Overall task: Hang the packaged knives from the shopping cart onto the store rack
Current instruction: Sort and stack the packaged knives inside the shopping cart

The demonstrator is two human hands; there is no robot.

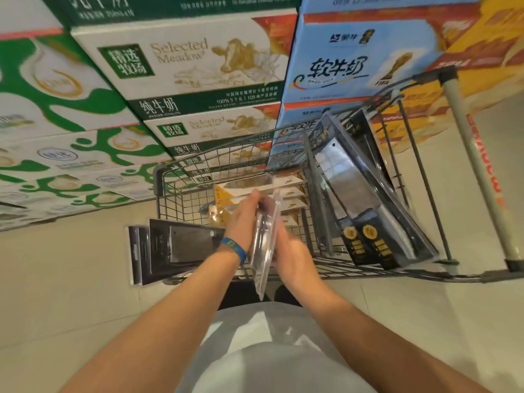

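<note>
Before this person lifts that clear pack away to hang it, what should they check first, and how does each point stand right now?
1. Clear plastic knife pack held by both hands: ok, left hand and right hand press its two faces.
2. Grip firm: cannot tell, the picture is blurred there.
3. Pack free of the grey wire shopping cart: ok, it stands edge-up above the near rim.
4. Black knife packs leaning in the cart's right side steady: cannot tell.
5. Black packs at the cart's left out of the way: ok.
6. Store rack in sight: not ok, only stacked milk cartons show.
</note>
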